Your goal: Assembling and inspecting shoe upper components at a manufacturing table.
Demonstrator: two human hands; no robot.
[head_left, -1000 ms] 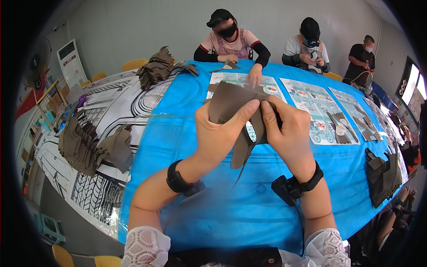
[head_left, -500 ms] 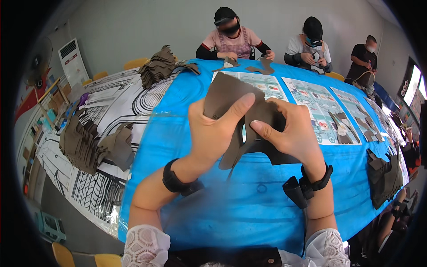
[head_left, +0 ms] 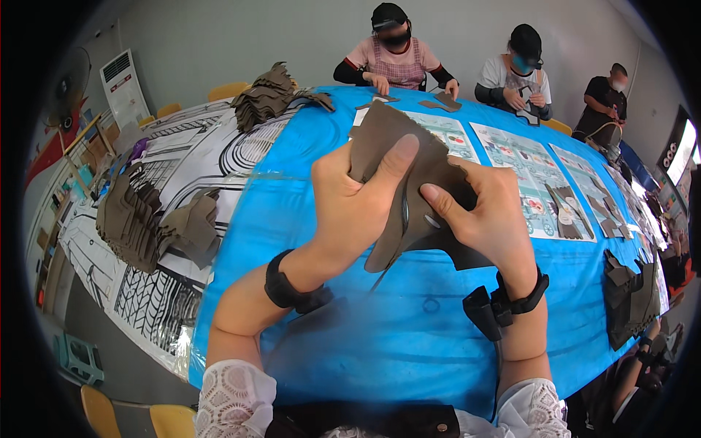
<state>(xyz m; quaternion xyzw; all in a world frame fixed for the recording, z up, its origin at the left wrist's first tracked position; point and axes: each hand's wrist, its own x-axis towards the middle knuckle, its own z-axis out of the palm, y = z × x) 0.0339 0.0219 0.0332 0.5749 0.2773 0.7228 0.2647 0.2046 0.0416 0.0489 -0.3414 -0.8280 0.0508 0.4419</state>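
Note:
Raised over the blue table cover, a dark brown cut piece of sheet material, perhaps leather, is held between both hands. My left hand grips its left side, thumb pressed flat on the face and fingers behind. On the other side my right hand pinches it, the thumb near a small slit and the fingers wrapped over the top edge. The piece is folded or overlapped around the middle, where a narrow gap shows blue. Its lower flaps hang below my hands. What the fingers behind it do is hidden.
Stacks of brown cut pieces lie on the left, at the far left and on the right. Printed sheets lie beyond my hands. Two people sit working across the blue-covered table; another stands behind at right.
The brown piece has tilted a little and its middle gap has narrowed. My right thumb has shifted slightly upward on it. Both hands keep their grip.

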